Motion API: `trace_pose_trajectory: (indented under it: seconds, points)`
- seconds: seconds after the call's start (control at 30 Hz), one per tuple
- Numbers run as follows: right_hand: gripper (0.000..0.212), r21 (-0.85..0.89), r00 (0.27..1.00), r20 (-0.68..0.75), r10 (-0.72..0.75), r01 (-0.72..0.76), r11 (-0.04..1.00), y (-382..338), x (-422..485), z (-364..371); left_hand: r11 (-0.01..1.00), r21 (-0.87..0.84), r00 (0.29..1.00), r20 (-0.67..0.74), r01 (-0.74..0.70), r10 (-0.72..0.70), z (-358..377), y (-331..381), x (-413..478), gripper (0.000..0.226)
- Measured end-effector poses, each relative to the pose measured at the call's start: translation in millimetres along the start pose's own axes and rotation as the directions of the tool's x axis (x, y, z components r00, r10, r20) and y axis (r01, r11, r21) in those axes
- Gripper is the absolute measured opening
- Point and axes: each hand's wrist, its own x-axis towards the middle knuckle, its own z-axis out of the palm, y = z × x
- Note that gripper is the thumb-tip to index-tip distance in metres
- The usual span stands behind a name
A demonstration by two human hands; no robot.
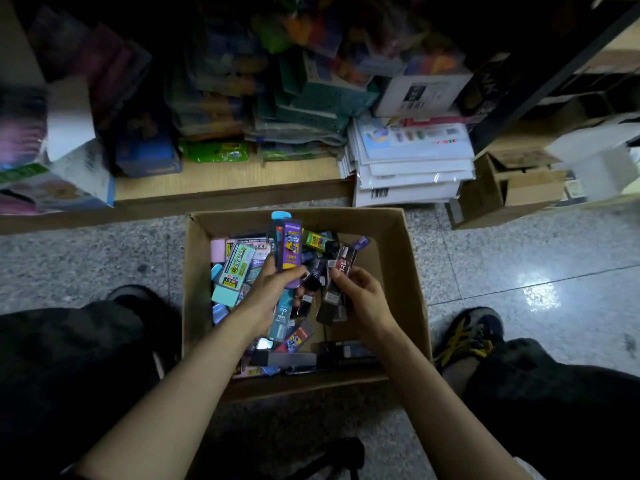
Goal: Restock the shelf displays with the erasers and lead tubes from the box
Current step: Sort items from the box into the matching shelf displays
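An open cardboard box [398,258] stands on the floor between my feet, filled with erasers [227,294] and lead tubes [298,337]. Over the box, my left hand [270,292] grips an upright bundle of lead tubes [289,244], a purple one in front and a blue-capped one behind. To its right, my right hand [360,296] pinches a few dark lead tubes [341,271] that point up and away from me.
A low wooden shelf [225,183] runs beyond the box, stacked with packets, boxes and a pile of wrapped paper [412,168]. A small open carton [502,188] sits at the right. My knees and shoes flank the box on the speckled floor.
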Motion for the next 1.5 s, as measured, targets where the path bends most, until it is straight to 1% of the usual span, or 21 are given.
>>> trace_pose_trajectory:
  seconds: [0.13,0.2,0.27,0.33,0.43,0.47,0.53,0.6,0.67,0.73,0.8,0.9,0.97,1.03,1.17,1.23,1.3,1.37,1.43,1.5]
  points:
    - [0.017,0.056,0.989,0.078,-0.126,0.122,0.991,-32.0,-14.2,9.7,0.995,0.017,0.994,0.052,-0.096,0.095,18.9,26.4,-19.7,0.025]
    - [0.015,0.081,0.976,0.105,-0.188,0.180,0.980,-45.8,-23.2,14.4,0.988,0.011,0.985,0.082,-0.153,0.152,28.7,38.3,-33.1,0.026]
    - [0.009,0.070,0.958,0.127,-0.256,0.249,0.966,-57.4,-33.2,18.2,0.981,-0.013,0.972,0.128,-0.196,0.196,38.1,47.5,-47.0,0.025]
    - [0.010,0.047,0.942,0.131,-0.308,0.305,0.951,-67.1,-43.5,21.5,0.970,-0.066,0.955,0.170,-0.234,0.242,46.1,54.1,-59.4,0.024]
    - [0.018,0.061,0.923,0.128,-0.363,0.358,0.932,-79.0,-58.8,27.4,0.937,-0.207,0.925,0.201,-0.280,0.321,55.6,63.8,-74.4,0.024]
    - [0.021,0.063,0.918,0.122,-0.379,0.373,0.925,-82.2,-63.7,29.7,0.928,-0.222,0.918,0.200,-0.298,0.342,58.8,67.0,-78.6,0.023]
    - [0.020,0.042,0.906,0.097,-0.412,0.410,0.911,-87.5,-72.4,34.3,0.922,-0.190,0.913,0.171,-0.338,0.370,65.6,73.0,-86.1,0.021]
    - [0.017,-0.021,0.885,0.053,-0.463,0.464,0.885,-92.7,-79.3,39.6,0.907,-0.105,0.900,0.122,-0.408,0.419,71.5,77.0,-90.8,0.015]
    - [0.018,-0.080,0.855,0.034,-0.518,0.519,0.851,-97.9,-86.4,45.4,0.877,-0.033,0.871,0.107,-0.478,0.479,77.2,80.5,-95.0,0.010]
    - [0.020,-0.117,0.831,0.038,-0.555,0.556,0.823,-103.8,-94.5,49.7,0.850,-0.022,0.844,0.108,-0.526,0.525,81.7,84.7,-99.7,0.013]
    - [0.021,-0.087,0.838,0.066,-0.541,0.545,0.834,-110.4,-102.1,51.7,0.841,-0.049,0.835,0.107,-0.538,0.540,83.7,90.1,-103.3,0.017]
    - [0.024,0.104,0.888,0.127,-0.442,0.432,0.896,-121.9,-112.4,53.2,0.840,-0.048,0.831,0.120,-0.541,0.543,83.9,100.7,-108.3,0.023]
    - [0.028,0.188,0.894,0.168,-0.415,0.384,0.904,-130.9,-119.2,55.8,0.830,-0.046,0.823,0.115,-0.556,0.557,85.1,108.6,-113.1,0.021]
    - [0.030,0.241,0.884,0.197,-0.425,0.376,0.895,-141.1,-124.7,57.9,0.817,-0.058,0.812,0.089,-0.574,0.577,86.6,119.1,-118.1,0.014]
    - [0.031,0.246,0.870,0.157,-0.468,0.425,0.871,-167.0,-131.4,60.9,0.807,-0.097,0.808,0.043,-0.583,0.588,85.8,147.9,-128.9,0.012]
    - [0.027,0.216,0.863,0.134,-0.488,0.455,0.864,-181.3,-132.2,62.9,0.786,-0.065,0.784,0.057,-0.615,0.618,85.0,162.0,-133.6,0.009]
    - [0.025,0.127,0.847,0.123,-0.517,0.503,0.855,-196.9,-134.9,65.2,0.775,-0.043,0.771,0.077,-0.630,0.632,85.2,175.3,-137.3,0.010]
    - [0.023,-0.052,0.816,0.108,-0.568,0.575,0.817,-214.5,-137.9,63.2,0.775,-0.029,0.771,0.090,-0.631,0.631,84.9,190.3,-140.3,0.011]
    - [0.020,-0.226,0.791,0.101,-0.604,0.609,0.760,-234.3,-138.8,57.8,0.764,0.001,0.760,0.105,-0.645,0.642,83.6,207.7,-142.9,0.013]
    - [0.014,-0.312,0.806,0.087,-0.586,0.580,0.753,-254.3,-138.8,50.9,0.741,0.018,0.737,0.119,-0.672,0.666,82.1,226.4,-144.9,0.018]
